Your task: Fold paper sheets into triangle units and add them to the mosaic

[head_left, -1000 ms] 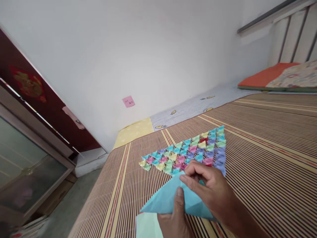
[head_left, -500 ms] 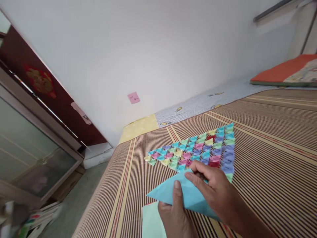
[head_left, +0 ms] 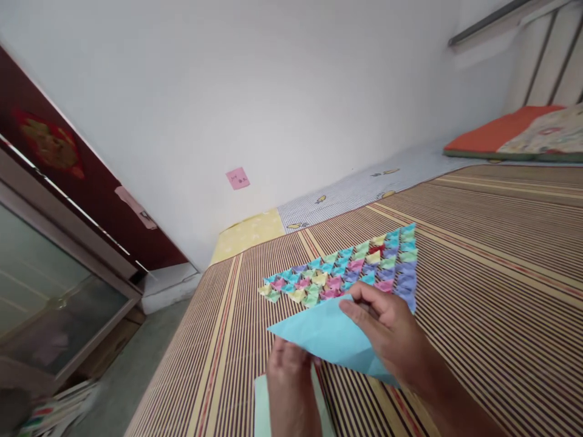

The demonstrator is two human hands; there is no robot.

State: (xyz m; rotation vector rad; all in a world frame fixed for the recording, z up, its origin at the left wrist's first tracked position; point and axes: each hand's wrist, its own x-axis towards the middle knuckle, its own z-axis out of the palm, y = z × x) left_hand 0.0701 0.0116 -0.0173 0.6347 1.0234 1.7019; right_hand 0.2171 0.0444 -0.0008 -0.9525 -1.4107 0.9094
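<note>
A sheet of light blue paper, folded to a point at its left end, is held in the air above the striped mat. My right hand pinches its upper right edge between thumb and fingers. Below the paper's lower left edge is my left hand, back of the hand up; its fingertips are partly hidden under the paper, so their grip does not show. Beneath that hand lies pale green paper. Just beyond the blue sheet, small folded paper pieces in many colours lie in rows forming a large triangle.
The striped mat covers the bed. An orange-edged folded quilt lies at the far right, against a white wall with a pink note. Left of the bed are the floor, a dark red door and a glass-panelled door.
My left thumb has come off the top of the blue paper, and that hand has shifted left beneath its lower edge. My right hand keeps its pinch. The view has turned slightly right.
</note>
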